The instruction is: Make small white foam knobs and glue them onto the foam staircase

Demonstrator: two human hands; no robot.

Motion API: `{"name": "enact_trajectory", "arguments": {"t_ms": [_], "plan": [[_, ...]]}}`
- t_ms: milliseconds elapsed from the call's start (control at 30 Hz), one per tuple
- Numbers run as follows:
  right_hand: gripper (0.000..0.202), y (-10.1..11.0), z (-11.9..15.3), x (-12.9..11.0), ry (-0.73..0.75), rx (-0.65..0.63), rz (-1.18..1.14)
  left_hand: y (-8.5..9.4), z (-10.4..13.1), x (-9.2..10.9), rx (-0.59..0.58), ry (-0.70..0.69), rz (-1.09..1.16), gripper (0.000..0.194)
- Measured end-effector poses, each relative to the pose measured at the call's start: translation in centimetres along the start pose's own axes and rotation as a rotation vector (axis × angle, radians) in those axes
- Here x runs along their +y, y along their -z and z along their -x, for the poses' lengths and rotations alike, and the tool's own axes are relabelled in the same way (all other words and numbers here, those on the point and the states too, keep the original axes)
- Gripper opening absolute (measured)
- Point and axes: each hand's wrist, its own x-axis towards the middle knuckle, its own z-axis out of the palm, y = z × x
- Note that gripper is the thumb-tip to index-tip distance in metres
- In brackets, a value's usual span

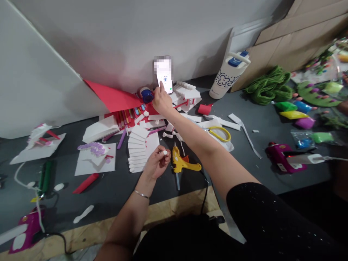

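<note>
My left hand (157, 161) is closed in a pinch on a small white lump (165, 153) above the table's front part. My right hand (162, 101) reaches forward with its index finger stretched onto the lit screen of a phone (164, 72), which leans on the wall; nothing shows in its grasp. Just right of the left hand lies a yellow glue gun (178, 161) with a glue stick poking from its back. On the left hand's other side, fanned white strips (137, 146) with rounded white ends lie on a white sheet.
Yellow-handled scissors (220, 134) lie under my right forearm's far side. A white tumbler (228, 78) stands at the back right, near green yarn (269, 87). Purple power blocks (284, 157) with cords sit at both sides. Red paper (111, 96) leans on the wall.
</note>
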Motion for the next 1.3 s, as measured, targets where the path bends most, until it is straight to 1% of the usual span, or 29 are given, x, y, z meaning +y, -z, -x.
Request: {"name": "enact_trajectory", "arguments": {"t_ms": [133, 267, 367, 433, 500, 600, 667, 967, 1167, 1233, 1300], "plan": [[0.045, -0.1, 0.4, -0.2, 0.016, -0.007, -0.008, -0.1, 0.0, 0.0, 0.021, 0.004, -0.008, 0.049], [0.042, -0.6, 2.1, -0.8, 0.050, -0.088, 0.030, -0.3, 0.1, 0.1, 0.012, 0.013, -0.018, 0.050], [0.041, -0.9, 3.5, -0.9, 0.029, -0.141, 0.053, -0.3, 0.1, 0.1, 0.007, 0.014, -0.020, 0.050], [0.041, -1.1, 4.0, -0.7, 0.012, -0.143, 0.073, -0.3, 0.2, 0.2, 0.003, 0.009, -0.020, 0.049], [0.041, -1.1, 4.1, -0.2, 0.009, -0.111, 0.085, -0.4, 0.2, 0.2, -0.002, 0.003, -0.020, 0.049], [0.041, -1.2, 3.9, 0.5, 0.009, -0.057, 0.077, -0.3, 0.1, 0.1, -0.006, -0.002, -0.019, 0.050], [0.041, -1.3, 3.5, 0.9, 0.000, -0.046, 0.072, -0.3, 0.1, 0.1, -0.003, -0.004, -0.018, 0.050], [0.041, -1.5, 2.5, 1.1, -0.019, -0.085, 0.054, -0.2, 0.1, 0.1, -0.001, -0.007, -0.022, 0.047], [0.045, -1.2, 2.1, 1.4, 0.021, -0.100, 0.064, -0.2, 0.1, 0.1, 0.013, 0.003, -0.014, 0.049], [0.047, -1.0, 1.8, 1.5, 0.053, -0.072, 0.056, -0.2, 0.1, 0.1, 0.016, -0.002, -0.016, 0.048], [0.049, -0.7, 1.1, 1.5, 0.067, -0.008, 0.051, -0.1, 0.1, 0.1, 0.015, -0.004, -0.016, 0.047]]}}
